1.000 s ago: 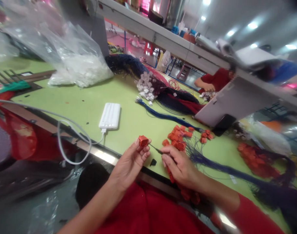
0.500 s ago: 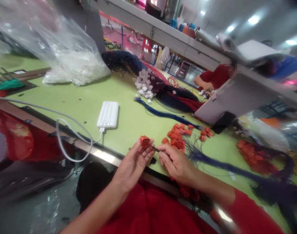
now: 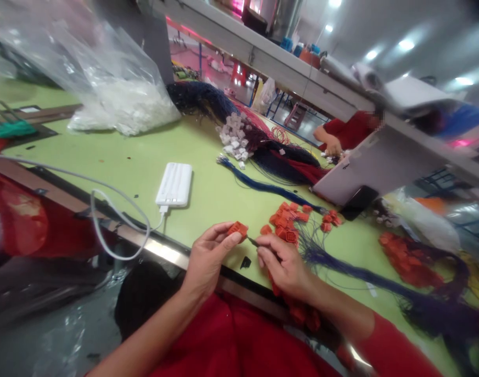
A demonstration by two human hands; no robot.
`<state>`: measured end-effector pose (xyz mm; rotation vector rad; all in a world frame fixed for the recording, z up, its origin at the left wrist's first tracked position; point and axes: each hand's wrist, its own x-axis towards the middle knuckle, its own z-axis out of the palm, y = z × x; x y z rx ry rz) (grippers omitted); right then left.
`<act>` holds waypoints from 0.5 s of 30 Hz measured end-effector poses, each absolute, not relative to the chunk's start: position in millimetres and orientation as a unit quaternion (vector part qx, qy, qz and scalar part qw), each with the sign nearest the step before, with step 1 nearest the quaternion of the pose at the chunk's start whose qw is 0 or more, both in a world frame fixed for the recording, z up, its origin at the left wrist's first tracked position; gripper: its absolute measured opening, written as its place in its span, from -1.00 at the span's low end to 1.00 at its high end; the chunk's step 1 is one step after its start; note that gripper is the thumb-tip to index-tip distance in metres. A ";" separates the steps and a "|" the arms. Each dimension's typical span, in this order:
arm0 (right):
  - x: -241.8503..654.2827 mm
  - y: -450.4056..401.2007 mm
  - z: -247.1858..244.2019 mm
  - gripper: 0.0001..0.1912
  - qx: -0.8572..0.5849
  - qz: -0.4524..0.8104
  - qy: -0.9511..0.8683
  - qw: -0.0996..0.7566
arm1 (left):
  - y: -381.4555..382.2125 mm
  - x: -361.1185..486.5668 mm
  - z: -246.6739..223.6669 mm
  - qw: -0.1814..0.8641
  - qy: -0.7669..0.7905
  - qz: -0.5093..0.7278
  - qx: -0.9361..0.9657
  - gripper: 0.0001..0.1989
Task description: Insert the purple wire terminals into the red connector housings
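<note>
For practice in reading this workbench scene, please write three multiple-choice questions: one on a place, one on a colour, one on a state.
1. Where does the power bank lie?
A) Inside a plastic bag
B) On the green bench, beyond the hands
C) On the person's lap

2. What colour is the connector in the left hand?
A) White
B) Blue
C) Red-orange

3. What is the state of the white cable?
A) Plugged into the power bank
B) Cut in two
C) Tied around the connector

1: B, it rests flat on the bench top.
2: C, its red-orange body shows above the fingers.
3: A, its plug meets the power bank's end.

Orange-red connector (image 3: 237, 230), lime-green workbench (image 3: 106, 152)
</note>
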<state>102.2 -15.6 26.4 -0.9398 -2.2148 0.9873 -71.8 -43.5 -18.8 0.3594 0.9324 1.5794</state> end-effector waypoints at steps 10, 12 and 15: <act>102.7 -7.3 25.6 -0.75 -0.373 0.373 -0.810 0.256 | -33.4 -54.3 -17.2 0.620 0.375 0.682 0.100 -0.55; 104.2 -7.1 25.1 -0.73 -0.377 0.366 -0.811 0.256 | -30.7 -52.2 -16.3 0.623 0.371 0.682 0.099 -0.57; 108.3 -9.8 20.1 -0.74 -0.375 0.321 -0.832 0.253 | -21.5 -59.2 -17.8 0.607 0.372 0.697 0.088 -0.60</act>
